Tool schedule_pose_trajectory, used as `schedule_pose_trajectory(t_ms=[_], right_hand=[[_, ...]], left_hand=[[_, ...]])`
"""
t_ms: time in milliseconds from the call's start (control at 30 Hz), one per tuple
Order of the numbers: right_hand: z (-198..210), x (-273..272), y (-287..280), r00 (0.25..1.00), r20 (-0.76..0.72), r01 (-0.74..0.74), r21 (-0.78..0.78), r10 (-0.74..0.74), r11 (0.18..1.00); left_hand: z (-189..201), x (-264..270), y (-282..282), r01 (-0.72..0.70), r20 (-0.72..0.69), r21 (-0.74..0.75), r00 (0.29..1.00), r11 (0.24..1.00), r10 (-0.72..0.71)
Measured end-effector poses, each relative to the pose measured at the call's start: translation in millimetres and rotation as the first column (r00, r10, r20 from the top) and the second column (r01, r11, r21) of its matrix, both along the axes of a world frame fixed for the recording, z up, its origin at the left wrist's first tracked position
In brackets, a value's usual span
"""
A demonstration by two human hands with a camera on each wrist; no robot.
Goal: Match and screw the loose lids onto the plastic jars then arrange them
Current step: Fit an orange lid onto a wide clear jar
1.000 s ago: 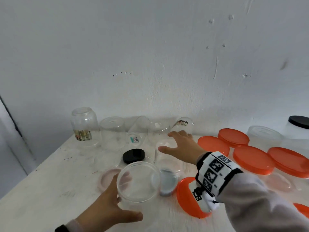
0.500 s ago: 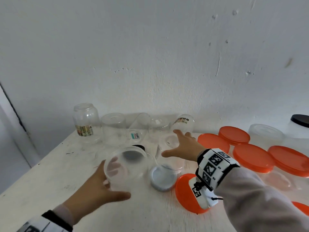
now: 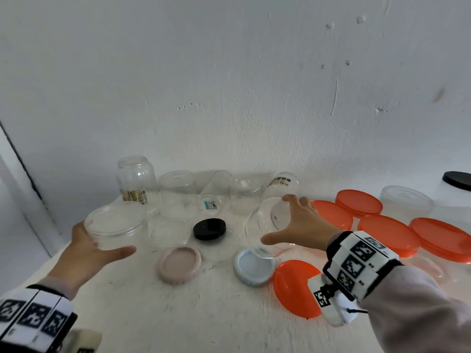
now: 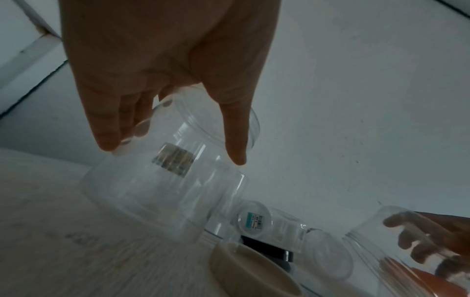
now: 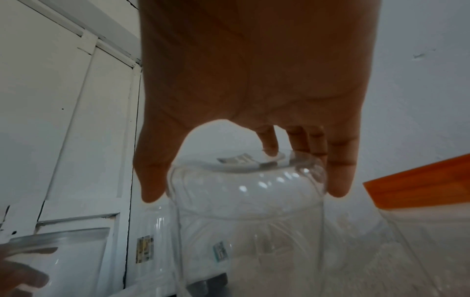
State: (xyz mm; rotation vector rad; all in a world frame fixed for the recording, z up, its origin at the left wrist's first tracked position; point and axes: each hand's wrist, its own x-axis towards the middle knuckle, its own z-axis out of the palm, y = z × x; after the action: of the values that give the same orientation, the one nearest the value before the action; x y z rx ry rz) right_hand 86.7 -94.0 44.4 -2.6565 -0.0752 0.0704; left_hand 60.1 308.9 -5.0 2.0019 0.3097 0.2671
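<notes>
Your left hand (image 3: 86, 253) grips a wide clear jar (image 3: 116, 226), thumb on the near side and fingers (image 4: 106, 128) curled round the far wall; the jar is held tilted above the white table (image 3: 204, 314), at its left side. Your right hand (image 3: 300, 225) is spread wide over a second clear jar (image 3: 267, 225), thumb on one side and fingertips (image 5: 340, 180) on the other, gripping its rounded shoulder. That jar leans, its lower end just beside a pale blue lid (image 3: 254, 267). Between your hands lie a black lid (image 3: 209, 228) and a pink lid (image 3: 179, 264). An orange lid (image 3: 293, 286) sits under your right wrist, with more orange lids (image 3: 387, 235) further right. More clear jars (image 3: 175, 194) line the wall behind.
</notes>
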Motion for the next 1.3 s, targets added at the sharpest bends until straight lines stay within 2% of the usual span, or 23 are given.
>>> schedule_pose_trajectory(t_ms=[133, 367, 533, 700, 767, 867, 933, 1000, 1133, 1300], right_hand=[[-1, -5, -1, 1.000, -0.010, 0.013, -0.002, -0.013, 1.000], [-2, -18, -6, 0.999, 0.015, 0.031, 0.087, -0.033, 0.996], [-1, -25, -12, 0.995, 0.079, 0.049, 0.108, -0.057, 0.993], [-5, -31, -27, 0.993, 0.077, 0.073, 0.151, -0.085, 0.986], [-4, -35, -36, 0.996, 0.038, 0.077, 0.176, -0.085, 0.981], [-2, -42, -52, 0.997, 0.024, 0.073, 0.205, -0.079, 0.976], [-2, -48, -63, 0.993, 0.054, 0.086, 0.228, -0.101, 0.970], [-4, -54, -76, 0.988, 0.073, 0.112, 0.251, -0.134, 0.962], [-11, -66, -98, 0.980, 0.057, 0.169, 0.272, -0.191, 0.947], [-18, -81, -120, 0.985, -0.014, 0.167, 0.319, -0.171, 0.933]], left_hand=[[-9, 4, 3, -0.080, -0.015, -0.007, 0.997, 0.997, 0.080], [-17, 13, 8, -0.117, -0.010, -0.006, 0.993, 0.993, 0.117], [-10, 14, 1, -0.182, 0.070, 0.215, 0.983, 0.959, 0.171], [9, 10, -24, -0.251, 0.121, 0.460, 0.968, 0.852, 0.220], [16, 8, -42, -0.237, 0.171, 0.531, 0.970, 0.813, 0.171], [22, -1, -83, -0.071, 0.127, 0.588, 0.992, 0.805, -0.005], [21, -7, -119, 0.089, 0.040, 0.576, 0.990, 0.812, -0.137], [20, -12, -159, 0.275, -0.083, 0.538, 0.958, 0.797, -0.274], [13, -14, -228, 0.561, -0.290, 0.506, 0.826, 0.655, -0.484], [-3, -13, -290, 0.729, -0.525, 0.531, 0.683, 0.432, -0.507]])
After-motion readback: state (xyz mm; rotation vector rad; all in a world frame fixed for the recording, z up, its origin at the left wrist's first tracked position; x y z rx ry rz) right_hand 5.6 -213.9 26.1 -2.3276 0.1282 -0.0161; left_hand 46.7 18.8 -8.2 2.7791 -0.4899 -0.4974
